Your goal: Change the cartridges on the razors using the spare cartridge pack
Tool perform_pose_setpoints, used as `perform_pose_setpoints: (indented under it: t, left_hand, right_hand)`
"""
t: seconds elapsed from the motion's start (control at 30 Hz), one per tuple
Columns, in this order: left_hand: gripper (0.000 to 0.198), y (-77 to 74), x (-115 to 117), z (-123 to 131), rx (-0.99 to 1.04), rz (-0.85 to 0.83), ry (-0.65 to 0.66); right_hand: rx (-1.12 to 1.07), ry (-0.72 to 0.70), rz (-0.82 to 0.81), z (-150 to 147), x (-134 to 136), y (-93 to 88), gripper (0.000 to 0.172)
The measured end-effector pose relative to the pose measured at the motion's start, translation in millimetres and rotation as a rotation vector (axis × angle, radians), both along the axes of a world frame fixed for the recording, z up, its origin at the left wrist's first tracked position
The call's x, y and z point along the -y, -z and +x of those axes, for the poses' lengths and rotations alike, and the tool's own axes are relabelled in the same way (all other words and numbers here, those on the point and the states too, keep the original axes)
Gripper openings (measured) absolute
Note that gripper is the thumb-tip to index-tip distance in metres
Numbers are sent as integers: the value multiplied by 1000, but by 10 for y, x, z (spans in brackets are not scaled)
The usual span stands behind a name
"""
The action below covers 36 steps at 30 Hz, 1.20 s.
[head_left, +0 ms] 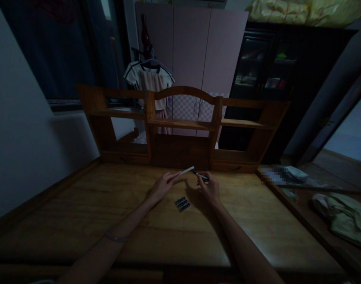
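Observation:
My left hand (162, 186) is closed in a pinch on a thin white stick-like piece (186, 171) that points up and to the right. My right hand (209, 188) is closed on a small dark slim object (200, 176) whose tip nearly meets the white piece. Both hands hover just above the wooden desk (115, 213). On the desk between and below the hands lies a small dark pack (182, 204) with rows of pale marks. The room is dim, so fine detail is hard to make out.
A wooden shelf unit (180, 130) stands along the desk's back edge. Clothes on a hanger (149, 81) hang behind it before a pink wardrobe (198, 59). Papers (287, 175) and folded cloth (343, 217) lie on a lower surface at the right. A wall runs along the left.

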<state>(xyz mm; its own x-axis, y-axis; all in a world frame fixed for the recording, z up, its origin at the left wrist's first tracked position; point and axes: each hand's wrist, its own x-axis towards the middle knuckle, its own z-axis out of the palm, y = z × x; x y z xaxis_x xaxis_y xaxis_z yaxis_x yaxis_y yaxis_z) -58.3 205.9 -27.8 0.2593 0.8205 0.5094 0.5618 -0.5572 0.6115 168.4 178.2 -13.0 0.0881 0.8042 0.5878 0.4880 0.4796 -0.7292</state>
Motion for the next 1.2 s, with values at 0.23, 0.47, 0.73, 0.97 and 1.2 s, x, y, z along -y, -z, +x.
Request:
perform_pose_setpoints:
  t: [0.23,0.47,0.73,0.97,1.2]
  left_hand:
    - [38,2,-34,-45,72,22,-23]
    - [37,-51,21,8,39,26,59]
    - [38,-88,44,-8,87,44,58]
    - [38,-41,-3,-12,103,24,10]
    - [38,-104,81,18,69,59,61]
  right_hand:
    - [-11,26,32,12,37,-64,29]
    - [-1,12,23,-1,67,-90,26]
    - [-40,20,35,4,71,-102,27]
    - [-38,8,52,-5,87,-124,26]
    - [-20,18,52,-14,89,-116,27]
